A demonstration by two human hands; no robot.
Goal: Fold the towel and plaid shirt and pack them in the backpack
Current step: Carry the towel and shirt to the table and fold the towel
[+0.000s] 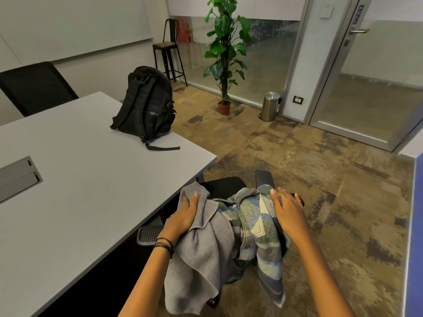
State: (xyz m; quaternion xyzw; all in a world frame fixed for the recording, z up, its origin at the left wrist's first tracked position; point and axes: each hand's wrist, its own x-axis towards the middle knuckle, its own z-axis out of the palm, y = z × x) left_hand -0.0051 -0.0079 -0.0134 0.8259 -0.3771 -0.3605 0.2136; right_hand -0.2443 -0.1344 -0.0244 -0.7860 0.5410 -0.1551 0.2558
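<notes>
On the office chair [224,186] the left grip [183,216] clutches the grey towel [206,252] and the right grip [288,209] lies released on the plaid shirt [254,213]; lifted together, the hanging ends could slip to the floor [297,156]

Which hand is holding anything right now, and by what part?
The left hand grips the grey towel at its bunched upper edge. The right hand lies flat on top of the plaid shirt, fingers straight, gripping nothing.

Grey table [80,179], mottled carpet [320,179] — potted plant [225,53] by glass wall [263,53]
</notes>
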